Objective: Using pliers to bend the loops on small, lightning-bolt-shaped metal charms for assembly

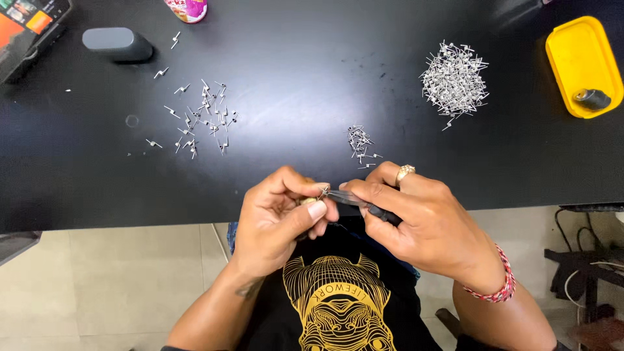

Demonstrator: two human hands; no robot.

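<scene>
My left hand (281, 214) pinches a tiny metal wire coil (323, 190) between thumb and fingertips, just off the near edge of the black table (299, 84). My right hand (416, 218), with a gold ring and a red braided wristband, grips slim tweezers (354, 199) with a dark handle. The tweezer tip touches the coil held by the left hand. Both hands meet above my lap.
A large heap of metal coils (454, 83) lies at the right. A small pile (359, 144) sits just beyond my hands, and scattered coils (201, 120) lie at the left. A yellow lid (575, 52) holds a small dark cylinder (591, 99). A grey block (117, 43) rests far left.
</scene>
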